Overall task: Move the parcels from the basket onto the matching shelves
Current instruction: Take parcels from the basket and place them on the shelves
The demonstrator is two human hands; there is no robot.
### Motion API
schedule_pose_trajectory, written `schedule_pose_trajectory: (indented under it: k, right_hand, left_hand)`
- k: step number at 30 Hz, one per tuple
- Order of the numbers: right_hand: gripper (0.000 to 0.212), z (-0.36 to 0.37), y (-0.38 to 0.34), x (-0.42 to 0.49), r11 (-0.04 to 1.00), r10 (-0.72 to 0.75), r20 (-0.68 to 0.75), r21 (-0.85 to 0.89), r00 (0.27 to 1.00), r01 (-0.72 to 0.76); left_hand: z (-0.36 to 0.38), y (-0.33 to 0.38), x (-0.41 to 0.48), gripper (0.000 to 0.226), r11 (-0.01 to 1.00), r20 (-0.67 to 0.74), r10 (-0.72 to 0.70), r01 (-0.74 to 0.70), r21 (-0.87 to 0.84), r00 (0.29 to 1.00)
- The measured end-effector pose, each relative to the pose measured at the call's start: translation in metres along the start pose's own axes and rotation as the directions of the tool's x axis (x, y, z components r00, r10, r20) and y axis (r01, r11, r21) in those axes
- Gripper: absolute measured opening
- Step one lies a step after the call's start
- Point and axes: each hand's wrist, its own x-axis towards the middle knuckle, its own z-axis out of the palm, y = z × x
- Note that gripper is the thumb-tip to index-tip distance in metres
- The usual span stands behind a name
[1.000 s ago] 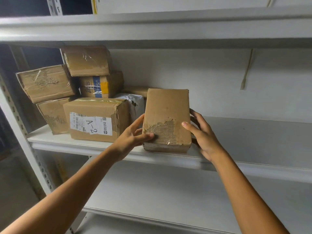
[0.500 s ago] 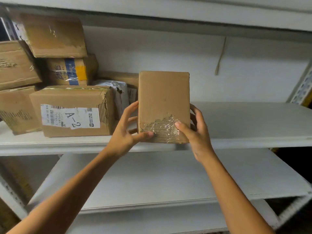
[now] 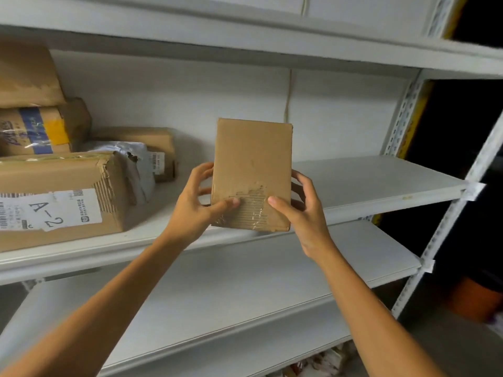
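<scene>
A small brown cardboard parcel [image 3: 251, 172] with torn, taped paper near its bottom stands upright, its lower edge at the front lip of the white middle shelf [image 3: 375, 180]. My left hand [image 3: 194, 206] grips its left side, thumb on the front. My right hand [image 3: 300, 213] grips its right side, thumb on the torn patch. Left of it on the same shelf lies a box labelled A-2 [image 3: 58, 200]. The basket is not in view.
Several more cardboard boxes [image 3: 40, 129] and a grey plastic mailer [image 3: 128, 159] are stacked at the shelf's left. A lower shelf [image 3: 245, 289] runs below. A perforated metal upright [image 3: 400, 118] bounds the right side, with an orange object [image 3: 473, 297] beyond it.
The parcel has gone from lying tilted on the shelf to standing upright and slightly to the right, both hands still holding it. The view has shifted right and closer.
</scene>
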Motion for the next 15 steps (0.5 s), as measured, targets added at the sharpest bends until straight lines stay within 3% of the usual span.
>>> schedule_pose_trajectory:
  k: [9, 15]
  right_hand:
    - [0.074, -0.159, -0.035, -0.067, 0.995, -0.016, -0.183, -0.102, 0.983, -0.003]
    - [0.067, -0.289, -0.046, -0.163, 0.989, 0.002, -0.400, -0.136, 0.916, -0.062]
  left_hand:
    - [0.160, 0.046, -0.006, 0.089, 0.984, 0.201, 0.100, -0.068, -0.162, 0.974]
    - [0.313, 0.072, -0.055, 0.088, 0.973, 0.399, 0.103, -0.009, -0.229, 0.911]
